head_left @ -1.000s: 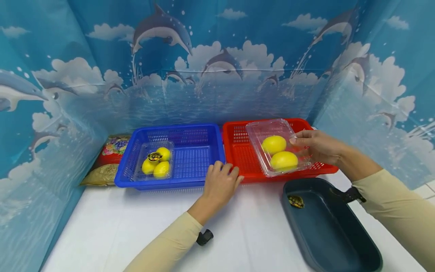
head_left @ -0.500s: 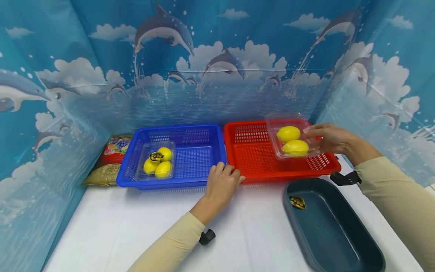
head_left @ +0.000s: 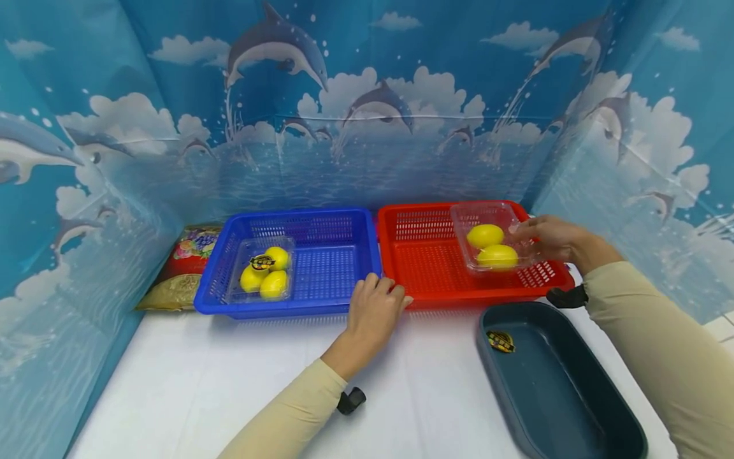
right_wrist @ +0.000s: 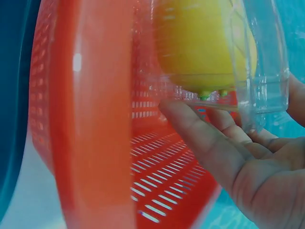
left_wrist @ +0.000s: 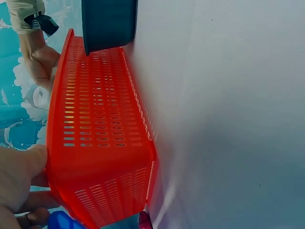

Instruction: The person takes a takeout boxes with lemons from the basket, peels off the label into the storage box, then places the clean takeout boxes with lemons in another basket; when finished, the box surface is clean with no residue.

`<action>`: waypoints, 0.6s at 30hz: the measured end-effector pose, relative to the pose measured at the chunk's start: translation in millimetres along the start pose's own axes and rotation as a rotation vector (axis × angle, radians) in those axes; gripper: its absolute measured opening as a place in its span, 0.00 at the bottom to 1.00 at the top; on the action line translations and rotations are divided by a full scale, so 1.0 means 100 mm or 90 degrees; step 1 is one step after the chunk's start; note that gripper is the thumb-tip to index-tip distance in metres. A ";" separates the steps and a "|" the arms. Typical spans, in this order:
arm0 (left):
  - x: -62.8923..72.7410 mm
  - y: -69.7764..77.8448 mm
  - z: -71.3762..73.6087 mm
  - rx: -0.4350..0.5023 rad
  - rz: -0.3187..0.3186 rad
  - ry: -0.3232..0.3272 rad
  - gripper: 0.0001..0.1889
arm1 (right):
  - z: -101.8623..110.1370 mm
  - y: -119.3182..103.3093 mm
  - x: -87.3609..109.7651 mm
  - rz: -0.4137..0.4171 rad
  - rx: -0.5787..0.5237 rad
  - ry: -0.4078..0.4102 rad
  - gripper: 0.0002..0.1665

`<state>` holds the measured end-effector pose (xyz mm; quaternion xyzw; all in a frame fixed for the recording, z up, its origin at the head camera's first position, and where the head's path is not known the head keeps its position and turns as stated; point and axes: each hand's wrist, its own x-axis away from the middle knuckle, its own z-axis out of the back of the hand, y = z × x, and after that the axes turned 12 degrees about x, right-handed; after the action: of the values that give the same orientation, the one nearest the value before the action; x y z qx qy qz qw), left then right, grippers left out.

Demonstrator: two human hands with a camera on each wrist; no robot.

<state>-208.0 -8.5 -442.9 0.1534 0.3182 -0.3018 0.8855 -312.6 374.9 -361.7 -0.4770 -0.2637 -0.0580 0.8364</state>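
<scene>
My right hand (head_left: 553,239) holds the side of a clear plastic box (head_left: 467,245) with two yellow lemons (head_left: 497,256) in it, low within the right part of the red basket (head_left: 424,271). In the right wrist view its fingers (right_wrist: 205,138) reach under the box, and part of the thumb shows at the right edge. At the red basket's near left corner, my left hand (head_left: 373,319) grips the rim. The left wrist view has its thumb (left_wrist: 35,160) against the rim, with the other fingers partly behind it.
Left of the red basket stands a blue basket (head_left: 327,309) with a clear box of three lemons (head_left: 274,285). A dark plastic tub (head_left: 550,382) at the front right has a black-and-yellow label (head_left: 501,341) inside. A red-and-gold bag (head_left: 183,271) lies far left.
My right hand has carried the box of lemons right and back, then lowered it into the red basket. My left hand stays at the basket's corner.
</scene>
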 end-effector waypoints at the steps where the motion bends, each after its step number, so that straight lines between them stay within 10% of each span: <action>1: 0.00 0.01 0.00 -0.002 -0.001 -0.002 0.13 | -0.01 0.02 -0.02 -0.004 0.002 -0.003 0.49; 18: -0.01 0.04 0.02 -0.028 0.001 -0.005 0.11 | -0.12 0.21 -0.26 -0.047 0.045 -0.038 0.39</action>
<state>-205.1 -5.8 -440.4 0.1328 0.3209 -0.2947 0.8902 -323.4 372.4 -395.3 -0.4384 -0.3078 -0.0655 0.8419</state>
